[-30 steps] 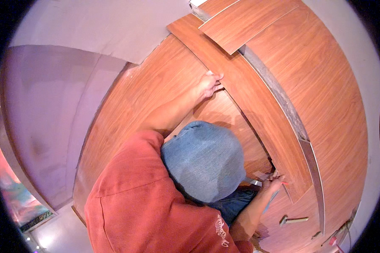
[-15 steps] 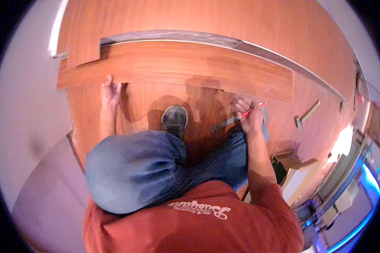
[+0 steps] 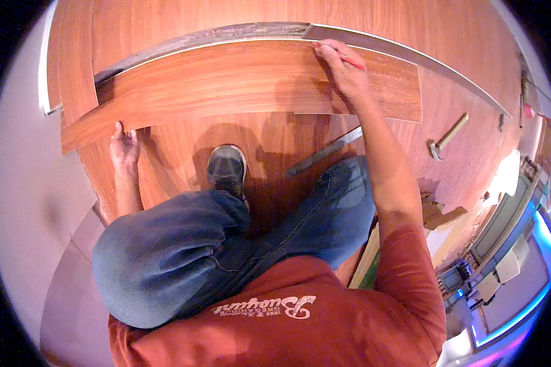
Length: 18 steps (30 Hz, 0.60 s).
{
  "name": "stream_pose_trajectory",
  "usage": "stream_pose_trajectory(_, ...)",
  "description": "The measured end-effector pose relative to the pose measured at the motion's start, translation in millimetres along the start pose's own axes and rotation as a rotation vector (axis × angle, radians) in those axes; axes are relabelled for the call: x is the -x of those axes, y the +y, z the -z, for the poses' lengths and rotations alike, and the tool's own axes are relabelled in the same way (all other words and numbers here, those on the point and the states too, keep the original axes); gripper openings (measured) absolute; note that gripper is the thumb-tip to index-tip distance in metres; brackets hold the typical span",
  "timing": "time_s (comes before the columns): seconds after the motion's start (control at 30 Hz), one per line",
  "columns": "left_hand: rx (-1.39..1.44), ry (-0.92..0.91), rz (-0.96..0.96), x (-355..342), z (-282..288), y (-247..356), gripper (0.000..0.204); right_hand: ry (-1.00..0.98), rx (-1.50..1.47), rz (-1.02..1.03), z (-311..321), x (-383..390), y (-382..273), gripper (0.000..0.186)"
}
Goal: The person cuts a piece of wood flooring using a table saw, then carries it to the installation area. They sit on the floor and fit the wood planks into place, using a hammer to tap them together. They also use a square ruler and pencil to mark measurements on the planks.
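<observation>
A long wood-look plank (image 3: pixel 214 76) lies crosswise before me. My left hand (image 3: pixel 125 147) is at its near edge on the left, palm up, with fingers curled against it. My right hand (image 3: pixel 343 73) grips a red pencil (image 3: pixel 355 63) over the plank's far edge, right of its middle; the pencil tip is hard to make out. A metal straightedge (image 3: pixel 318 154) lies on the floor below the plank. A hammer (image 3: pixel 448 134) with a light handle lies to the right. My shoe (image 3: pixel 225 165) rests between the hands, below the plank.
Overlapping boards (image 3: pixel 73 85) lie at the upper left beside a pale wall (image 3: pixel 21 165). A gap strip (image 3: pixel 202 40) runs along the plank's far side. Wood offcuts (image 3: pixel 438 217) lie by my right leg. Furniture with blue lights (image 3: pixel 502 263) stands at the lower right.
My right hand has moved up onto the plank with the red pencil, away from the straightedge, which now lies free. My left hand stays at the near edge. The view has swung round.
</observation>
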<state>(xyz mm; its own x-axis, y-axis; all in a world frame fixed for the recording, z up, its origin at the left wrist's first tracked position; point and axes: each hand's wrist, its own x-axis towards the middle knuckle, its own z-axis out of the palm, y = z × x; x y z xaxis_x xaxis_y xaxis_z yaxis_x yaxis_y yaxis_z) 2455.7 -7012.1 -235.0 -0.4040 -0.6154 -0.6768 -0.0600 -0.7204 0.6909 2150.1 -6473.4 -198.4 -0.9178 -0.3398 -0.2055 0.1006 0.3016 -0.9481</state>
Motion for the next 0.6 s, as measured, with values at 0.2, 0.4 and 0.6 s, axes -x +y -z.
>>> stream_pose_trajectory(0.2,0.010,-0.034,0.003,9.0,-10.1,0.3,0.024,0.004,0.341,0.042,-8.4,-19.4,11.4,0.027)
stream_pose_trajectory(0.4,-0.018,-0.035,0.006,12.3,-15.2,1.1,0.025,0.015,0.419,0.067,-12.8,-26.1,22.4,0.019)
stream_pose_trajectory(0.6,-0.046,-0.031,0.018,10.3,-13.8,1.9,0.026,0.047,0.385,0.120,-14.8,-27.2,22.0,0.018)
